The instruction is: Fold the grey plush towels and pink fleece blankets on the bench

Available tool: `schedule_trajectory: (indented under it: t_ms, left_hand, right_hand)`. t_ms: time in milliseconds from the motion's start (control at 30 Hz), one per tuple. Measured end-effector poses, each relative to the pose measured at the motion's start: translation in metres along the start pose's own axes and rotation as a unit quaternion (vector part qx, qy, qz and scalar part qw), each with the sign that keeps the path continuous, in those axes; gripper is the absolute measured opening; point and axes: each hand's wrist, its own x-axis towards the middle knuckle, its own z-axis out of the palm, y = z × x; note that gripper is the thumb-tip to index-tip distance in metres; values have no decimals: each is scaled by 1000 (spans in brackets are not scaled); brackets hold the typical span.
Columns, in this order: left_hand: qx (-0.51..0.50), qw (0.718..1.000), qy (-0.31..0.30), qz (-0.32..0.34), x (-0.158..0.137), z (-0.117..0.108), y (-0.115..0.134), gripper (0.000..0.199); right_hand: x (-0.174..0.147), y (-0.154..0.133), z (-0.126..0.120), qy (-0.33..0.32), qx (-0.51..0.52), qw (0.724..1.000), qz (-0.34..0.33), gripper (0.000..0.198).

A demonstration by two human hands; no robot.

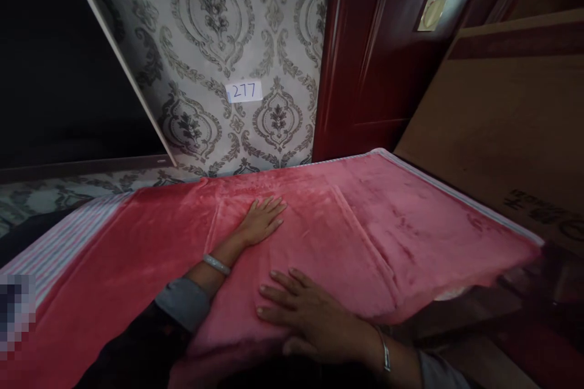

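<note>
A plush pink-red blanket (356, 249) lies spread over a flat surface, with creases running across it. Flat on its middle rests my left hand (262, 222), fingers stretched out and pointing away from me. My right hand (314, 319) is nearer to me, over the blanket's front part, with its fingers spread and pointing left. Neither hand grips anything. Under the blanket, a striped cloth (68, 237) shows at the left side and along the far and right edges.
Behind the blanket stands a patterned wall (214, 30) with a paper label (244, 91) reading 277. A dark screen (68, 67) is at the left. At the right are a dark red door (365, 61) with a square fitting (432, 13) and a large cardboard box (506, 121).
</note>
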Motion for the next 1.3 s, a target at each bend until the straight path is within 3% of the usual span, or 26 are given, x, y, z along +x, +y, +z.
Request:
schedule_trajectory:
  t_ms: [100,200,267,367,500,700,867,1000,1067,1167,1300]
  left_hand:
    - [-6,1000,-16,7,5,-12,5,58]
    - [-24,998,-10,58,24,-23,18,55]
    - [-31,995,-13,93,40,-23,31,53]
    - [-28,994,-30,101,59,-10,45,55]
    - [-25,994,-5,102,63,10,47,56]
    - [-25,995,-12,100,58,10,44,57]
    - [-42,994,-28,93,64,-7,54,58]
    - [-50,987,-26,149,90,-19,77,54]
    - [-42,985,-45,159,104,-16,89,53]
    - [-25,988,-51,145,117,0,99,54]
    - [-21,989,-20,145,117,19,98,55]
  right_hand:
    - [-4,5,-23,30,12,999,2,59]
    - [-7,24,-46,90,-43,994,40,59]
    - [-8,39,-52,92,-81,991,58,59]
    - [-13,54,-46,67,-106,989,73,62]
    - [-25,56,-27,59,-87,991,83,62]
    - [-49,38,-11,52,-52,995,72,63]
    - [-60,29,-34,60,-18,997,52,61]
    - [-56,47,-63,121,-83,986,78,64]
    - [-54,62,-65,117,-118,982,85,63]
    - [-58,77,-51,96,-129,981,106,64]
    - [-75,76,-28,102,-116,980,122,64]
